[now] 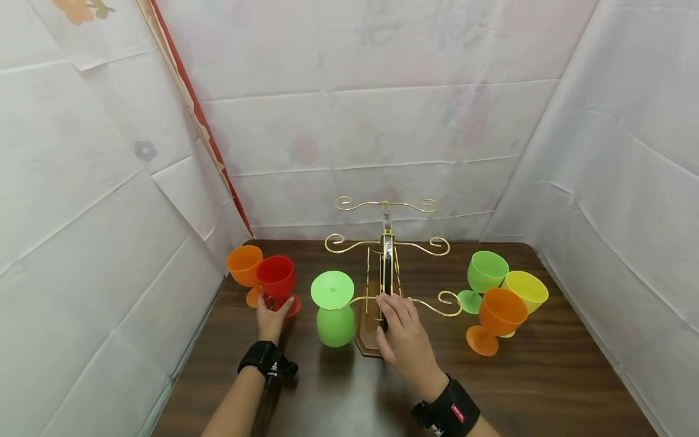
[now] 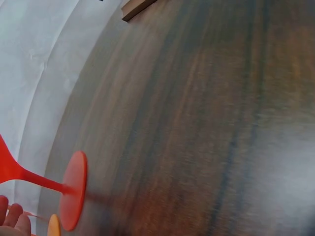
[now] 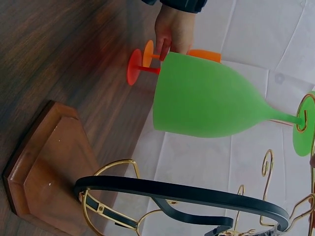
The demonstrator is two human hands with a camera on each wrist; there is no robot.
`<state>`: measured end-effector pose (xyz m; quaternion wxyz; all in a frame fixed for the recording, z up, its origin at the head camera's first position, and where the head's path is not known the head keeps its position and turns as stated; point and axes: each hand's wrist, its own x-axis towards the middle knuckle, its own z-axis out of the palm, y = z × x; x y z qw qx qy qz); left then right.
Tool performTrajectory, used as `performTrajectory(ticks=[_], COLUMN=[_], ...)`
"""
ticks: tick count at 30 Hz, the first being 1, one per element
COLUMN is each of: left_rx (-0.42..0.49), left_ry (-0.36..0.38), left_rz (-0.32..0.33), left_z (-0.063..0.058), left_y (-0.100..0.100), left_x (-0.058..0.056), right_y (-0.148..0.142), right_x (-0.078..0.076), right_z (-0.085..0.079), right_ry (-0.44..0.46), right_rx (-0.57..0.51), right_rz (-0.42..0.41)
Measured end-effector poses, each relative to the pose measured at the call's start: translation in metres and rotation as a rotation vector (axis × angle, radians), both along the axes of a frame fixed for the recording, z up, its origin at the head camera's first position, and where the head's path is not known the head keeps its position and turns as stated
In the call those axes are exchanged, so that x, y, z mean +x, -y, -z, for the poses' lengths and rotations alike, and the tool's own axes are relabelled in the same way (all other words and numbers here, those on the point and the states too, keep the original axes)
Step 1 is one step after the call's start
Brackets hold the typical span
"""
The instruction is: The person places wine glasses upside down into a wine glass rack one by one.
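At the left, my left hand [image 1: 271,318] grips a red goblet [image 1: 276,274] low down, thumb and fingers on either side of its stem. Its round foot [image 2: 74,191] shows in the left wrist view. An orange goblet [image 1: 244,266] stands just behind it. My right hand [image 1: 406,337] rests with extended fingers on the front wire arm of a gold goblet rack [image 1: 386,261]. From that arm's left side a green goblet [image 1: 335,328] hangs upside down by its foot, its bowl [image 3: 206,98] above the table.
Close together at the right stand a green goblet [image 1: 488,271], a yellow goblet [image 1: 526,290] and an orange goblet [image 1: 502,311]. The rack has a wooden base [image 3: 54,167] and more curled arms behind. White sheeting [image 1: 355,121] surrounds the dark wooden table [image 1: 557,376].
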<state>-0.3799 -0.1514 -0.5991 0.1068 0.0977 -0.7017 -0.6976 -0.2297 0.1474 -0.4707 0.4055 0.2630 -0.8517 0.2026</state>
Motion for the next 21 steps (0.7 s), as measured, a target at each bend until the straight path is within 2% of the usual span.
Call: performTrajectory(ticks=[5, 9, 16, 21], left_rx=[0.019, 0.049, 0.06, 0.072], left_ry=[0.015, -0.001, -0.026, 0.006], left_rz=[0.011, -0.016, -0.032, -0.032], left_z=[-0.005, -0.006, -0.007, -0.013], left_y=[-0.003, -0.006, -0.006, -0.006], left_x=[-0.007, -0.009, -0.009, -0.007], right_y=[0.0, 0.001, 0.003, 0.002], right_x=[0.0, 0.0, 0.0, 0.0], right_z=[0.001, 0.001, 0.003, 0.002], right_ry=[0.002, 0.003, -0.011, -0.015], right_rx=[-0.001, 0.002, -0.003, 0.001], right_rz=[-0.002, 0.0, 0.006, 0.012])
